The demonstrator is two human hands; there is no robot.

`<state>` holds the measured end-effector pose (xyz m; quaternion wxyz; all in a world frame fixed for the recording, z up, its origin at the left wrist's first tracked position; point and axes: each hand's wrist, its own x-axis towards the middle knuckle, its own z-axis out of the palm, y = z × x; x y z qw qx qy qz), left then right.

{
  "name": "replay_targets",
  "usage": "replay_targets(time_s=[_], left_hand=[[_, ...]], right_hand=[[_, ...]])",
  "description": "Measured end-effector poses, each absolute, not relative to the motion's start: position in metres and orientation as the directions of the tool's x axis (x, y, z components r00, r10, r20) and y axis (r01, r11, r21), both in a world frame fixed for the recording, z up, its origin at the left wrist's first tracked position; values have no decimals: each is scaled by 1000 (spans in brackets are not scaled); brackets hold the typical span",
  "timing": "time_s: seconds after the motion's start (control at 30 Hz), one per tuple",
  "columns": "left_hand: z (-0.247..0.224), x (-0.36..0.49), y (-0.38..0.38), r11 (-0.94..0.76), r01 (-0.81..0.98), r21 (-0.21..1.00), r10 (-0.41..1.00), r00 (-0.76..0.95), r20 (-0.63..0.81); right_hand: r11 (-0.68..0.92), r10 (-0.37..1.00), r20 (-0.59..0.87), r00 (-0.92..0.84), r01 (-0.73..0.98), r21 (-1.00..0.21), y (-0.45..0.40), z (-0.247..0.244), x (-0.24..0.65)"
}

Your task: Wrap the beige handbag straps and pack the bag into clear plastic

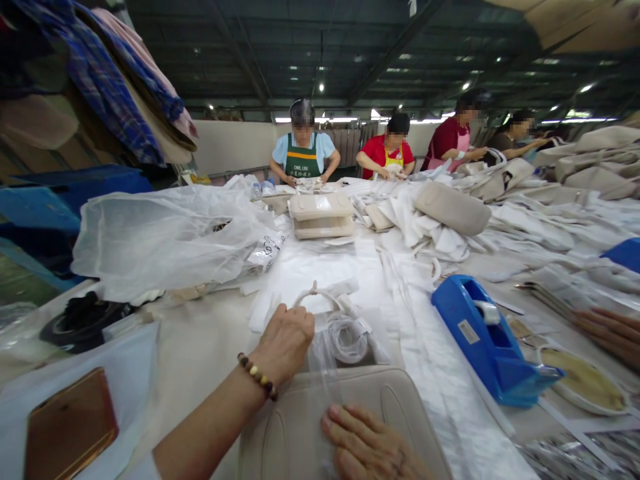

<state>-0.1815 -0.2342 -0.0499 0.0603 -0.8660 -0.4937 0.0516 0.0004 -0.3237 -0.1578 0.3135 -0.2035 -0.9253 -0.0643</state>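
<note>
A beige handbag [350, 393] lies flat in front of me. My right hand [373, 440] rests on its face, fingers stretched out, over the lower end of a clear plastic strip [324, 373]. Beyond the bag's top edge, my left hand [285, 337] is closed with its fingers curled down; what they grip is hidden. Right beside those fingers rises a pale curved handle [320, 295]. A coil wrapped in clear plastic [350, 339] lies between the handle and the bag. A beaded bracelet [257, 377] circles my left wrist.
A blue tape dispenser [480, 340] stands at right, near a round tan piece [585, 380] and another person's hand [610, 327]. At left are a phone [73, 423] and a large plastic bag [175, 240]. Stacked beige bags [323, 217] sit ahead; several co-workers stand beyond.
</note>
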Motion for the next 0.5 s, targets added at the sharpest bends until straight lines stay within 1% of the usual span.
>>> replay_targets(time_s=[0.1,0.23,0.33,0.43,0.5], left_hand=[[-46,-173,-216,-455,878,-147,890,446,-92],[-40,-172,-188,-421,902,-92,875,378,-303],[-42,-174,-166,-371,928,-36,832,315,-457],[-51,-175,-149,-303,953,1,807,257,-531],[-57,-174,-142,-258,966,10,801,219,-557]], right_hand=[[907,315,622,-717,421,27,-320,-154,1],[898,278,663,-695,433,77,-318,-148,-2],[869,284,768,-574,492,46,-317,-152,-9],[854,270,852,-449,520,3,-316,-159,-16],[855,273,864,-423,518,-17,-315,-162,-18]])
